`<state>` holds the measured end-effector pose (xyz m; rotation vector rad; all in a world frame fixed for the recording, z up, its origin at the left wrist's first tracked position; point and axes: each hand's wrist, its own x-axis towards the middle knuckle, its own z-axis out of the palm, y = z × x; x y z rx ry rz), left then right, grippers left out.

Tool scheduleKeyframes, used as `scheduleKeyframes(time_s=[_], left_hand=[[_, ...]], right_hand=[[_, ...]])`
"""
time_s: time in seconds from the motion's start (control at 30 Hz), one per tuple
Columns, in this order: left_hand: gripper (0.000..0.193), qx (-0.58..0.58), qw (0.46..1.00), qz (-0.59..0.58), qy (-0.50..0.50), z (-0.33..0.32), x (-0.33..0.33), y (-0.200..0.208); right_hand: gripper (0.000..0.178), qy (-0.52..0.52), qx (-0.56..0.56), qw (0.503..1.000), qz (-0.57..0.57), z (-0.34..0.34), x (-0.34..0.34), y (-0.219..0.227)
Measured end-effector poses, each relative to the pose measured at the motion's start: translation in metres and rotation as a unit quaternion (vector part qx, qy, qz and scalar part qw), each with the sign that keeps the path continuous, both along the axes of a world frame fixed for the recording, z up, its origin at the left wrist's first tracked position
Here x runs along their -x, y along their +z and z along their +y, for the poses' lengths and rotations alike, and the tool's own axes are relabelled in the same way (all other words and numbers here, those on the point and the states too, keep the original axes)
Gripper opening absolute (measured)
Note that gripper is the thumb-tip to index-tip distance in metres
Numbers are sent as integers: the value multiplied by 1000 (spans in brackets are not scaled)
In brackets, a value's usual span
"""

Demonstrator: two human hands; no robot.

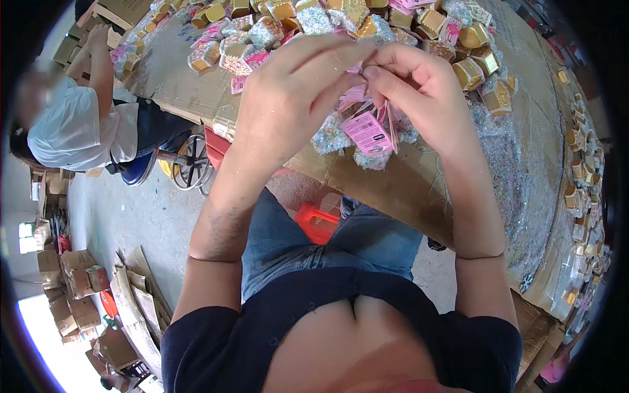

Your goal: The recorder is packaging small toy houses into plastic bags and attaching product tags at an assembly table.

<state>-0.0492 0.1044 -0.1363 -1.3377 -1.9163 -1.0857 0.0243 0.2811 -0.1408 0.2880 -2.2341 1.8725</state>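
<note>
My left hand (288,88) and my right hand (422,88) meet fingertip to fingertip over the near edge of the table. Both are closed in a pinch. Just below the right fingers hangs a small bunch of pink printed tags (370,134), its upper end between those fingers. What the left fingertips pinch is hidden behind the hand. Under the tags sit beaded ornaments (371,159) with pale, sparkling sides. Beyond my hands lies a heap of similar gold and glittery ornaments (268,31), several with pink tags attached.
Brown cardboard covers the table (393,190), with loose glittering beads (501,196) on the right. More gold ornaments (580,196) line the far right. At left a person in a white shirt (82,124) sits on a stool (139,169). Cardboard boxes (82,278) stand lower left.
</note>
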Motion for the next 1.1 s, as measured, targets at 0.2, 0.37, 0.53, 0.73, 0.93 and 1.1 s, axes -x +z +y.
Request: scheduleKeyframes(time_s=[0.2,0.37,0.53,0.73,0.93,1.1], left_hand=[[17,134,988,73,-5,-8,8,-2],[12,-144,646,-678,-318,-8,11,-11],[14,-246,673,-649,-256,9,0,-28],[15,-29,992,115,49,11,18,-25],[12,9,996,-55,-66,1,22,-27],[10,-29,956,-248,-152,-1,10,-28]], right_hand=[[11,2,-14,1000,2,-1,1,2],[10,-18,-74,997,21,-2,3,-6],[10,-106,-175,968,148,-12,1,-10],[8,-148,-204,958,135,-9,2,-9],[13,-161,-167,955,184,-15,5,-11],[13,-68,-28,991,109,-9,5,-15]])
